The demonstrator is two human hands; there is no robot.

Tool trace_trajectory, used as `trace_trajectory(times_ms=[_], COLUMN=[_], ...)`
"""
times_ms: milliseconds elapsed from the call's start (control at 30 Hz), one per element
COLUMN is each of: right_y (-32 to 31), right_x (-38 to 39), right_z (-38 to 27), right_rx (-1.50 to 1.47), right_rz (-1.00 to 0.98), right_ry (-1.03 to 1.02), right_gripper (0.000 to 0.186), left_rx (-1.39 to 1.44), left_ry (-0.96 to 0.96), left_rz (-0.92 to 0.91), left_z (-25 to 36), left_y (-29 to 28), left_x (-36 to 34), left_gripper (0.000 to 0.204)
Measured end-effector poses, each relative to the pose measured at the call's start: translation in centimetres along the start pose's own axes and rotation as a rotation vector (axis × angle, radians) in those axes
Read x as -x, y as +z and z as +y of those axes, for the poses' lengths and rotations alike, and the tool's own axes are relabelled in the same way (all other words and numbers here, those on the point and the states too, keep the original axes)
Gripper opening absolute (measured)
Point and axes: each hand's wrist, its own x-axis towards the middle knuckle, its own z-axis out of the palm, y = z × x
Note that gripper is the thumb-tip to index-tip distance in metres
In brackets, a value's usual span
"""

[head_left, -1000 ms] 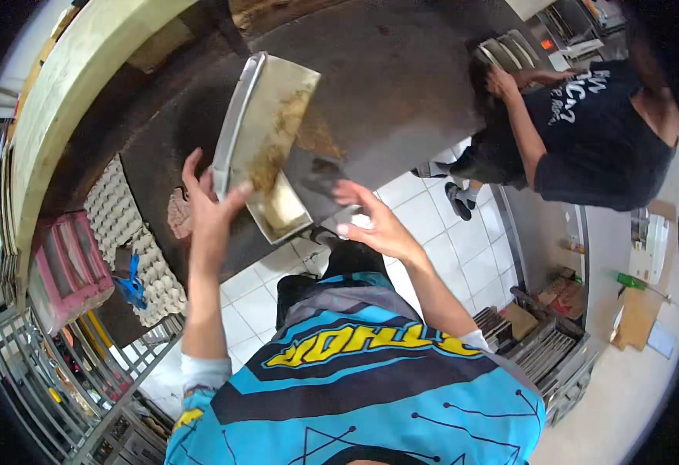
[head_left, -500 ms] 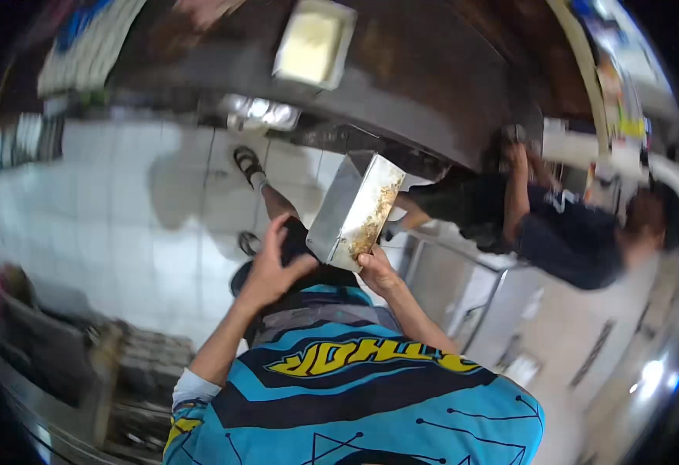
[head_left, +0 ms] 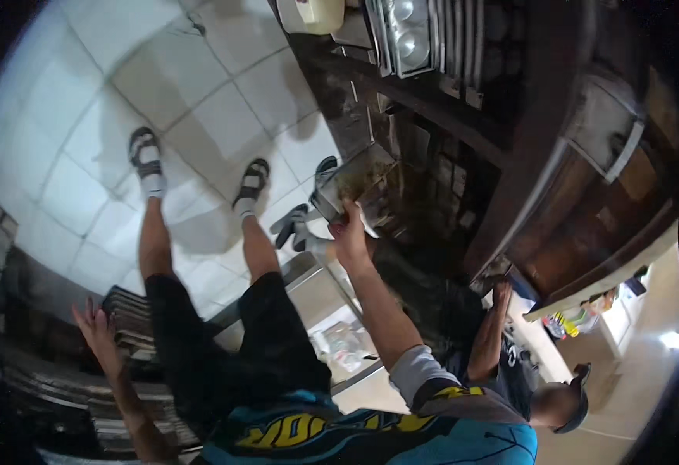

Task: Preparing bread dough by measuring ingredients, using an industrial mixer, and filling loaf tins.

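Note:
My right hand (head_left: 349, 231) grips the near edge of a metal loaf pan (head_left: 367, 174), stretched out low beside the dark shelving under the table. Brown residue marks the pan, which is partly lost against the dark shelf behind it. Off to the left, my left hand (head_left: 101, 337) is held out with its fingers spread and nothing in it. It is nearest to a stack of dark trays (head_left: 134, 310); whether it touches them I cannot tell.
Under the table (head_left: 502, 232), a shelf holds upright metal trays (head_left: 413, 43) beside a cream tub (head_left: 312, 15). A rectangular pan (head_left: 603, 128) rests on the tabletop. On the right, a co-worker (head_left: 502, 364) in dark clothes stands close to the table. White tiles (head_left: 169, 77) cover the floor.
My right hand has carried the loaf pan down toward the under-table shelf. My left hand has moved away from the pan to the left. The view has swung round.

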Motion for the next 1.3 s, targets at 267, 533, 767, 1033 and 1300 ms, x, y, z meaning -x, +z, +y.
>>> trace_trajectory(times_ms=[267, 533, 767, 1033, 1300], right_y=[-7.2, -16.8, -31.2, -34.7, -24.8], right_x=[-16.2, -22.6, -30.2, -36.4, -33.4], right_z=[-4.7, -22.3, -32.7, -40.7, -42.0], right_rx=[0.435, -0.011, 0.997, 0.84, -0.302], right_rz=[0.43, 0.073, 0.179, -0.105, 0.133], right_ry=[-0.855, -0.558, -0.691, -0.966, 0.242], right_gripper=[0.059, 0.075, 0.065, 0.057, 0.049], left_rx=[0.033, -0.083, -0.059, -0.064, -0.027], left_ry=[-0.125, -0.25, -0.302, -0.448, -0.471], left_rz=[-0.589, -0.865, -0.64, -0.576, -0.543], left_z=[-8.0, -16.9, -10.7, -10.4, -9.4], left_y=[25.3, 29.7, 31.3, 30.4, 30.7], left_x=[5.3, 3.9, 2.8, 2.1, 2.5], left_gripper=[0.061, 0.059, 0.055, 0.051, 0.05])
